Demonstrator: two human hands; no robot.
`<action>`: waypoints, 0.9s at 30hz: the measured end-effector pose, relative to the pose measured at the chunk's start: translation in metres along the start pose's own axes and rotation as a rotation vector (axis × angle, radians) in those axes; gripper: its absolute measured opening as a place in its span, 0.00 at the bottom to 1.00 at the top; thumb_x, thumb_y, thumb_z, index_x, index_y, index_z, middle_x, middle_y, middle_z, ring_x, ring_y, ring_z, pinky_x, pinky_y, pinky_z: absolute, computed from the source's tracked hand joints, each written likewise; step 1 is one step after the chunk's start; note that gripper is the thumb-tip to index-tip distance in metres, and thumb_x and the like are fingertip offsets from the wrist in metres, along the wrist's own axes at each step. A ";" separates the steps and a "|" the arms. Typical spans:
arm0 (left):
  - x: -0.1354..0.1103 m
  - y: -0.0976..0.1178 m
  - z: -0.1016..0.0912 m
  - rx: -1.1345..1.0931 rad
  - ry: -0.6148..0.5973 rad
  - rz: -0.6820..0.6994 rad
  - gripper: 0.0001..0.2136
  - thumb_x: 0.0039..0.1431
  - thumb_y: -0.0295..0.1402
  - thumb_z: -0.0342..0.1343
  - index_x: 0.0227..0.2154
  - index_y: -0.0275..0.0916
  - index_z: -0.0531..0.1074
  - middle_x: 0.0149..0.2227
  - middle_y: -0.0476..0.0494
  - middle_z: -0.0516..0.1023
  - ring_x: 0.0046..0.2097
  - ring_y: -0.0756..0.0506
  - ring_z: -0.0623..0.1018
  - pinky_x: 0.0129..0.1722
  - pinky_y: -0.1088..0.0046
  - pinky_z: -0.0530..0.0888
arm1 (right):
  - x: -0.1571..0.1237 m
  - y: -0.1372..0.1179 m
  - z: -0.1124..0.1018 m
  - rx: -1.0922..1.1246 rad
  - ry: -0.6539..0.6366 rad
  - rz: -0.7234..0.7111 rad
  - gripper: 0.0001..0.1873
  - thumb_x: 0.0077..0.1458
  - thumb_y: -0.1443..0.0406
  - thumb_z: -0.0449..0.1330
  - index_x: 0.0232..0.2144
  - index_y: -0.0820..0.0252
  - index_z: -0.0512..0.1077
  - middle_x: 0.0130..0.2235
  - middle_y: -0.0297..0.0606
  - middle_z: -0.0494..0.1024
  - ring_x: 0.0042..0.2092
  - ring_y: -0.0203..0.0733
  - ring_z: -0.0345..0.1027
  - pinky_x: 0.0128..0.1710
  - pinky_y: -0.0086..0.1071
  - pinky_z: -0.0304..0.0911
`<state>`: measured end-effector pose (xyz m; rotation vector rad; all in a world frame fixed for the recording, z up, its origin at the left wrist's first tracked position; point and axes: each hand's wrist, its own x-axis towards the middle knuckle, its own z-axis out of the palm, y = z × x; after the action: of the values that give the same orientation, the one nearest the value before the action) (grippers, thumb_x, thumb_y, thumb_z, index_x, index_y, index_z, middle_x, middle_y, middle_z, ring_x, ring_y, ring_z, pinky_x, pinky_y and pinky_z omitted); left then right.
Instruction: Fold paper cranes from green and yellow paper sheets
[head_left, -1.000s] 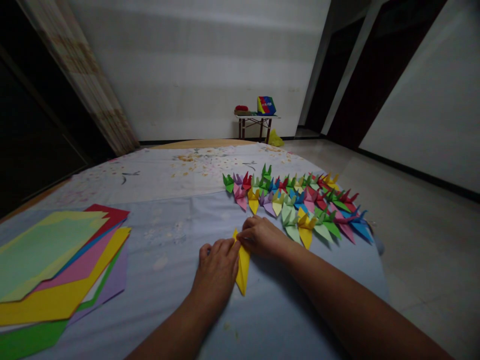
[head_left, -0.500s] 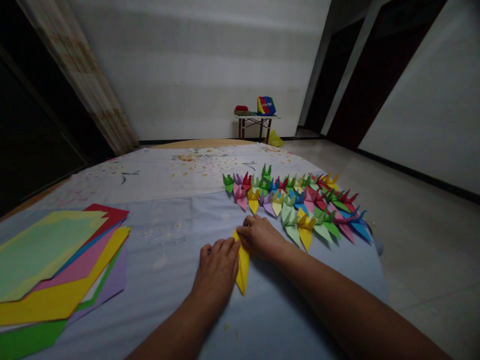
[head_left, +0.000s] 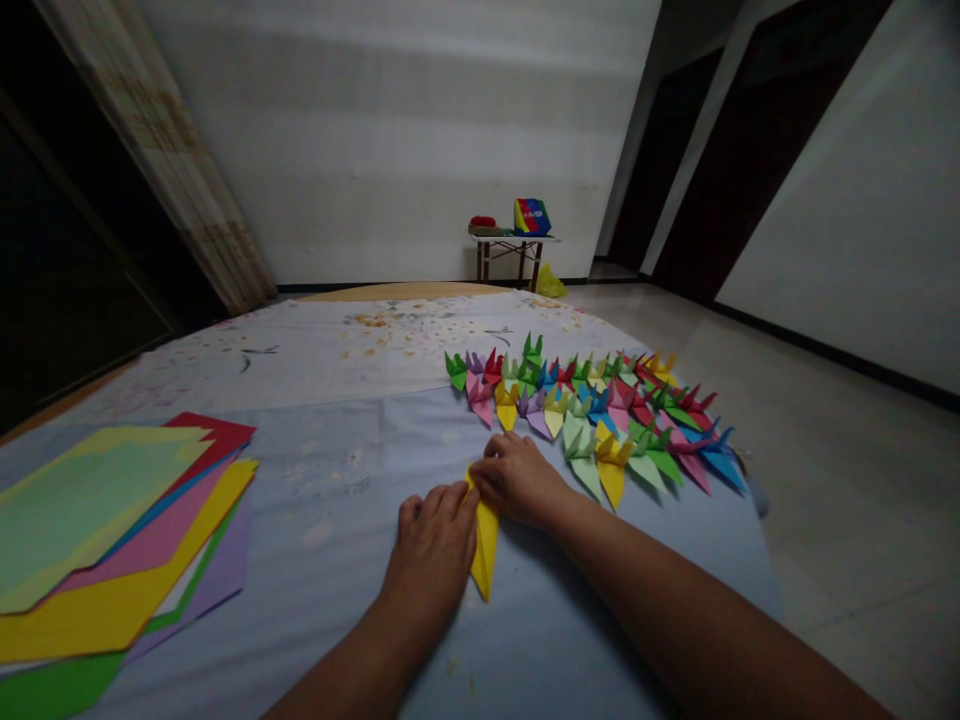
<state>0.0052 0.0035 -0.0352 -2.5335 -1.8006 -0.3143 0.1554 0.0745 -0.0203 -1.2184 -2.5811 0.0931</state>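
Note:
A narrow folded piece of yellow paper (head_left: 485, 550) lies on the pale blue cloth (head_left: 337, 500) in front of me. My left hand (head_left: 431, 545) rests palm down on its left side, fingers together and pressing it flat. My right hand (head_left: 519, 478) has its fingers curled over the paper's upper end, pinching the top edge. Just beyond my right hand lies a cluster of several finished origami cranes (head_left: 600, 415) in many colours, laid out in rows.
A fanned stack of coloured paper sheets (head_left: 112, 530) lies at the left. The cloth's right edge drops to a tiled floor (head_left: 847, 480). A small table (head_left: 514, 250) with a colourful box stands by the far wall. A curtain (head_left: 172, 180) hangs at the left.
My right hand has slid slightly left and nearer along the top of the yellow paper. The view has tipped up a little. My left hand keeps its place.

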 end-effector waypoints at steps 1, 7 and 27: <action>0.000 0.000 0.000 0.001 0.001 0.000 0.17 0.61 0.28 0.44 0.53 0.43 0.63 0.53 0.43 0.70 0.53 0.42 0.66 0.50 0.56 0.59 | 0.000 0.000 0.001 -0.008 0.001 0.009 0.11 0.57 0.61 0.53 0.32 0.55 0.74 0.36 0.40 0.70 0.41 0.44 0.60 0.34 0.34 0.48; 0.000 0.001 -0.001 0.014 -0.016 -0.009 0.17 0.61 0.28 0.44 0.53 0.44 0.64 0.56 0.43 0.67 0.54 0.41 0.66 0.50 0.56 0.59 | 0.006 0.009 0.011 0.112 0.075 0.114 0.13 0.57 0.63 0.51 0.39 0.55 0.75 0.37 0.41 0.71 0.41 0.43 0.61 0.39 0.35 0.51; 0.001 0.001 -0.005 0.008 0.005 0.023 0.17 0.61 0.28 0.43 0.52 0.44 0.64 0.55 0.44 0.68 0.53 0.41 0.66 0.49 0.56 0.59 | 0.034 0.013 0.007 0.358 -0.096 0.321 0.09 0.49 0.62 0.57 0.31 0.55 0.76 0.33 0.33 0.78 0.38 0.40 0.67 0.37 0.34 0.55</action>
<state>0.0055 0.0033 -0.0300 -2.5434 -1.7659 -0.3126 0.1424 0.1091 -0.0216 -1.4955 -2.2845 0.6623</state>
